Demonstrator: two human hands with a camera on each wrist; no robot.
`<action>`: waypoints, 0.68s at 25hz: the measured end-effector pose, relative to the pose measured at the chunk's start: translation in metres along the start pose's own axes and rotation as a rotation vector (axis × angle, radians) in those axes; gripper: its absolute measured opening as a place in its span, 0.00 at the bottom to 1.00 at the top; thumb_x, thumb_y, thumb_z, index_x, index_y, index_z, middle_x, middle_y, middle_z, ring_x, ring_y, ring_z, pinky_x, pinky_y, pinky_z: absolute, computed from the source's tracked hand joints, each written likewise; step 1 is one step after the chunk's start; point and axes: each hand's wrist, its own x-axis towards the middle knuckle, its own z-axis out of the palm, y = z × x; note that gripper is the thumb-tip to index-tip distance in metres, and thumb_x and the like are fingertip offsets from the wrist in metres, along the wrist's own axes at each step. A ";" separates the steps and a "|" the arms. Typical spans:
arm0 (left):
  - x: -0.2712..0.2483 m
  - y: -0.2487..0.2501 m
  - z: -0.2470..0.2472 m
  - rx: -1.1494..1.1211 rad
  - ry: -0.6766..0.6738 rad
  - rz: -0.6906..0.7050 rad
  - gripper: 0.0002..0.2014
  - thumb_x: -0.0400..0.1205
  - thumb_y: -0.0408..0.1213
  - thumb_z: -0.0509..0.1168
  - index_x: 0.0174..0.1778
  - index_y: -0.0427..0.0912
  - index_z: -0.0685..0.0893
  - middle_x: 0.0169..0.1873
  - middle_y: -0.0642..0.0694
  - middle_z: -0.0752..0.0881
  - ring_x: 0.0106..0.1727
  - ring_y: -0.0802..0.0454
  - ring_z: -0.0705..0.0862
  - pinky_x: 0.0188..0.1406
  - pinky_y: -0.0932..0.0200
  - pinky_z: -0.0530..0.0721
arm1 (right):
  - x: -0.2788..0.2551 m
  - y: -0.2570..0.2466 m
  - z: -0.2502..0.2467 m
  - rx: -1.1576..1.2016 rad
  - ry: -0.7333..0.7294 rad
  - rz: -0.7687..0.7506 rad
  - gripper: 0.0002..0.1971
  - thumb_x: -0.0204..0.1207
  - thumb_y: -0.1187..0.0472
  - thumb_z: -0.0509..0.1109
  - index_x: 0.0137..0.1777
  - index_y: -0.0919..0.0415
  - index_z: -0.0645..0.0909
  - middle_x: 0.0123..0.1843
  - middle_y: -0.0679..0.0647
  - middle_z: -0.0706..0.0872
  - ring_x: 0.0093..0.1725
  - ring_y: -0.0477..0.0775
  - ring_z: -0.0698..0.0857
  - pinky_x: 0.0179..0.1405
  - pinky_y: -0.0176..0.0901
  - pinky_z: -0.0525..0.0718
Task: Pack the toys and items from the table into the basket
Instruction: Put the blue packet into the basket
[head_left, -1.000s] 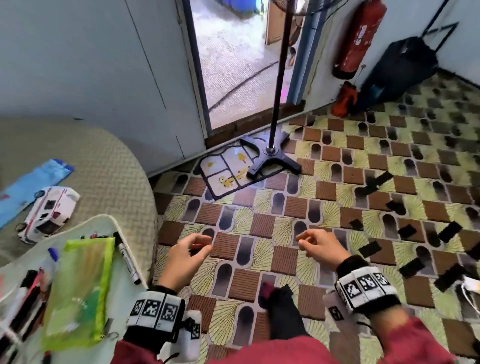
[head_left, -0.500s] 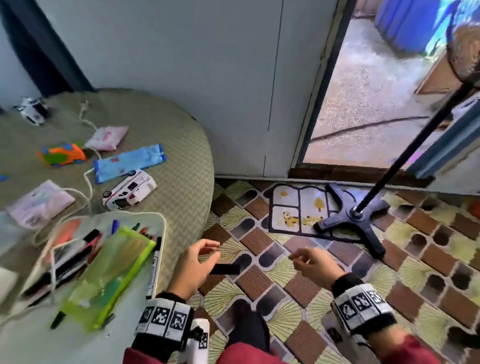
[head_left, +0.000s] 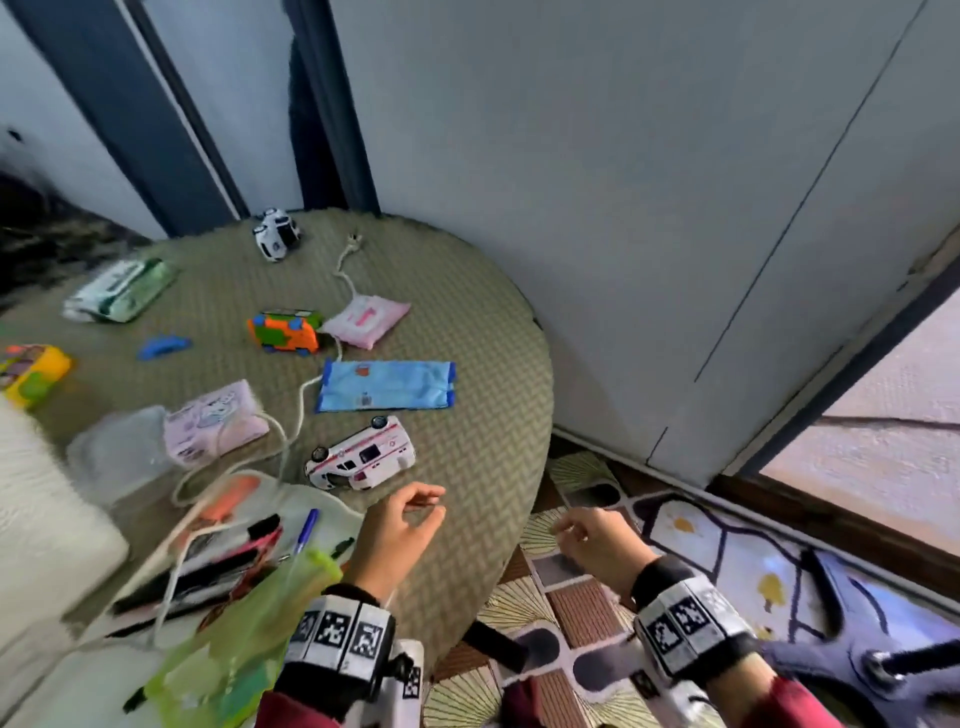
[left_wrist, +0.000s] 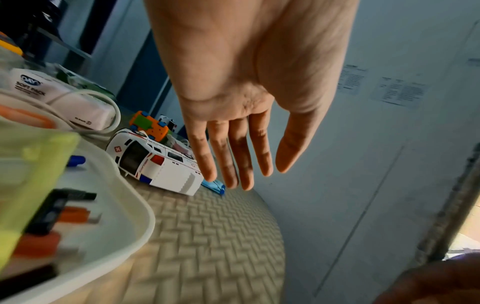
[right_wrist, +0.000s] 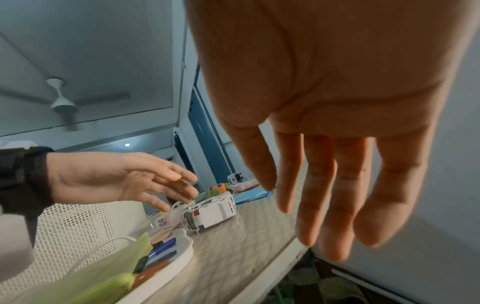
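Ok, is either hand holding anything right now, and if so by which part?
Nothing is held. The left hand hovers with loose fingers above the white toy ambulance lying on its side, not touching it. The right hand is empty too, beyond the table edge.

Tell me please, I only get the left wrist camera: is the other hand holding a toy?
Observer: No, the right hand is empty, fingers loose, out past the edge of the table.
Operator: Where's the basket?
Observer: A white mesh basket stands beside the pen tray.
Operator: Any toy I'm missing?
Observer: A small blue toy lies by itself, left of the orange car.
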 end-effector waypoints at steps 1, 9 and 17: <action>0.011 0.001 -0.002 -0.013 0.020 -0.008 0.07 0.79 0.32 0.69 0.49 0.49 0.85 0.48 0.53 0.88 0.52 0.60 0.84 0.57 0.64 0.80 | 0.016 -0.005 -0.004 -0.020 -0.013 -0.023 0.12 0.79 0.62 0.63 0.58 0.61 0.85 0.46 0.52 0.85 0.43 0.47 0.81 0.41 0.33 0.77; 0.082 -0.005 -0.030 -0.057 0.282 -0.131 0.06 0.80 0.33 0.70 0.51 0.46 0.85 0.50 0.53 0.88 0.56 0.56 0.85 0.53 0.64 0.82 | 0.136 -0.032 -0.027 -0.072 -0.171 -0.182 0.11 0.79 0.62 0.64 0.57 0.58 0.85 0.38 0.42 0.79 0.38 0.43 0.78 0.38 0.29 0.74; 0.168 -0.020 -0.060 0.028 0.470 -0.377 0.20 0.80 0.38 0.70 0.68 0.41 0.79 0.64 0.46 0.81 0.68 0.50 0.78 0.66 0.58 0.73 | 0.258 -0.078 -0.042 -0.108 -0.312 -0.290 0.12 0.81 0.61 0.61 0.59 0.59 0.82 0.54 0.50 0.85 0.44 0.46 0.81 0.42 0.34 0.77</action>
